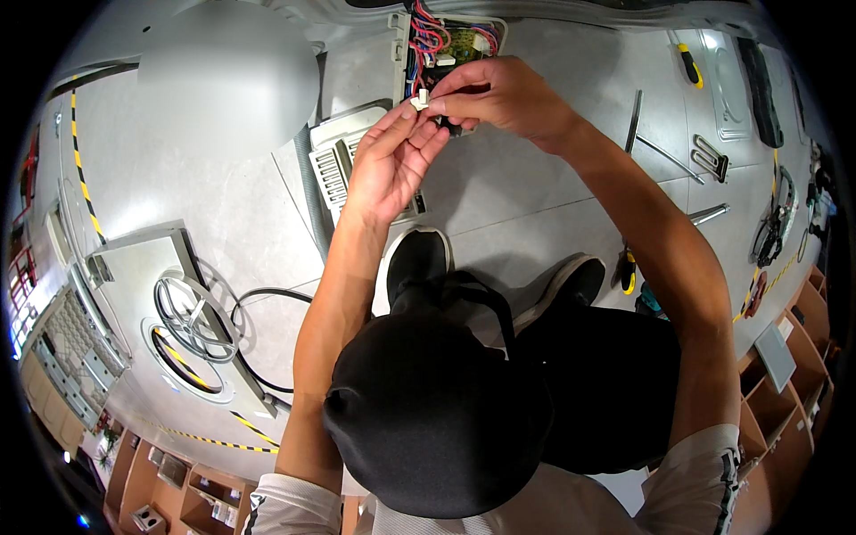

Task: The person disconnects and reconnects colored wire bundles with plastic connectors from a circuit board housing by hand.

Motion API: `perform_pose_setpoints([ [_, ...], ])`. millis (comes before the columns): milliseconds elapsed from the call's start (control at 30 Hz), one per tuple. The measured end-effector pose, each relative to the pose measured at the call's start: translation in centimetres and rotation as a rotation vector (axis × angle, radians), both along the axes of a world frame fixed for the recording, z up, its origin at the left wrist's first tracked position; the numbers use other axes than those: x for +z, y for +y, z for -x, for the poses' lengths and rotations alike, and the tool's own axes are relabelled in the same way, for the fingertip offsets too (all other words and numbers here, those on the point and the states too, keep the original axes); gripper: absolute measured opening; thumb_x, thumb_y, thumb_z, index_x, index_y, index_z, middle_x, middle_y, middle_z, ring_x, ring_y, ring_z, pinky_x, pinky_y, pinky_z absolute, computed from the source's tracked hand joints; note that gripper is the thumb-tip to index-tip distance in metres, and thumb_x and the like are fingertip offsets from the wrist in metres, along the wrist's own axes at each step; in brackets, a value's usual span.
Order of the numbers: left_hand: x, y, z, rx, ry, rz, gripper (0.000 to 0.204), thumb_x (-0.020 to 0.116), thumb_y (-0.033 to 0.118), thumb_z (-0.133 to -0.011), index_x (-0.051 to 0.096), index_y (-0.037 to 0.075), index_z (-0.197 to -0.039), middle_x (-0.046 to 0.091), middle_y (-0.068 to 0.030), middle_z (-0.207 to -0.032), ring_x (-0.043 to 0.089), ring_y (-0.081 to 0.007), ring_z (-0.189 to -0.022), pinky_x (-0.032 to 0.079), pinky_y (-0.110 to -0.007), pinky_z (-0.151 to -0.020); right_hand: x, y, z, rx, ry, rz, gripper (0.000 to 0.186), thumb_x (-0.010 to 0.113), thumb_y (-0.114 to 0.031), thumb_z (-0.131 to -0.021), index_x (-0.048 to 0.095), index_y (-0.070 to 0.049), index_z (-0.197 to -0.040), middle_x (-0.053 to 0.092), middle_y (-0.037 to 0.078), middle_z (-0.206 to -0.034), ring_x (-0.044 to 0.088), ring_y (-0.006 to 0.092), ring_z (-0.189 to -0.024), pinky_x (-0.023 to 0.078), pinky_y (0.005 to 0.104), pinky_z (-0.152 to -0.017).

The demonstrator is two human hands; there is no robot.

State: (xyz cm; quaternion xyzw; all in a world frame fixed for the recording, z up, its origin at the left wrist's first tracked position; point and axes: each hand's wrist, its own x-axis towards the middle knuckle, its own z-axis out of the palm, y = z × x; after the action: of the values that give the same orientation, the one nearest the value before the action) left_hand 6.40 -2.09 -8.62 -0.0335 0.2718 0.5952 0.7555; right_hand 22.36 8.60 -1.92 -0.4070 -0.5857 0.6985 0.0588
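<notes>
Between the fingertips of both hands is a small white wire connector (421, 100), with thin wires running up from it. My left hand (392, 165), palm partly turned up, pinches it from the left. My right hand (499, 98) grips it from the right with thumb and forefinger. Just beyond them lies an open control box (399, 58) holding a green circuit board (468, 43). Red, blue and other wires (430, 36) bundle out of its upper left part. The fingers hide the lower part of the box.
A slotted light plastic part (334, 169) lies left of the box beside a grey corrugated hose (314, 196). Far left are a grey panel with a round opening (160, 259) and a spoked pulley (192, 316). Right are a screwdriver (689, 67), a heating element (710, 159) and metal rods (669, 156).
</notes>
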Motion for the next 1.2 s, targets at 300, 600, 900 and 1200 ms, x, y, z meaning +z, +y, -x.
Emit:
perform_pose_setpoints([
  [300,0.8,0.1,-0.1,-0.009,-0.01,-0.02,0.02,0.045,0.009,-0.095,0.053,-0.004,-0.108,0.061,-0.0133,-0.099,0.062,-0.0196,-0.091,0.054,-0.034,-0.084,0.7,-0.8,0.8,-0.072,0.015,-0.077,0.031,0.071,-0.024,-0.081,0.063,0.001,-0.097,0.063,0.002,-0.082,0.058,0.009,-0.071,0.048,0.0224,-0.064],
  [600,0.3,0.0,0.0,0.007,-0.029,0.027,0.019,0.048,0.011,-0.095,0.055,-0.003,-0.106,0.062,-0.0121,-0.096,0.062,-0.0197,-0.089,0.054,-0.036,-0.085,-1.4,-1.6,1.0,-0.017,-0.007,-0.835,0.02,0.071,-0.016,-0.076,0.059,-0.001,-0.083,0.061,0.006,-0.068,0.058,0.0134,-0.062,0.047,0.0258,-0.058],
  [900,0.4,0.0,0.1,-0.004,0.035,0.046,0.019,0.049,0.011,-0.094,0.055,-0.002,-0.105,0.063,-0.0132,-0.098,0.063,-0.0198,-0.088,0.054,-0.036,-0.085,-1.4,-1.7,0.7,-0.009,-0.077,-0.764,0.022,0.068,-0.02,-0.082,0.062,0.0,-0.089,0.061,0.006,-0.067,0.058,0.011,-0.059,0.046,0.0247,-0.054],
  [1200,0.6,0.0,0.2,0.019,0.001,0.055,0.016,0.053,0.009,-0.092,0.057,-0.001,-0.104,0.063,-0.0157,-0.101,0.063,-0.0197,-0.086,0.054,-0.037,-0.083,-0.5,-0.6,-0.2,-0.113,0.017,0.175,0.033,0.059,-0.027,-0.09,0.061,0.002,-0.106,0.062,0.005,-0.093,0.058,0.0104,-0.08,0.055,0.0291,-0.073],
])
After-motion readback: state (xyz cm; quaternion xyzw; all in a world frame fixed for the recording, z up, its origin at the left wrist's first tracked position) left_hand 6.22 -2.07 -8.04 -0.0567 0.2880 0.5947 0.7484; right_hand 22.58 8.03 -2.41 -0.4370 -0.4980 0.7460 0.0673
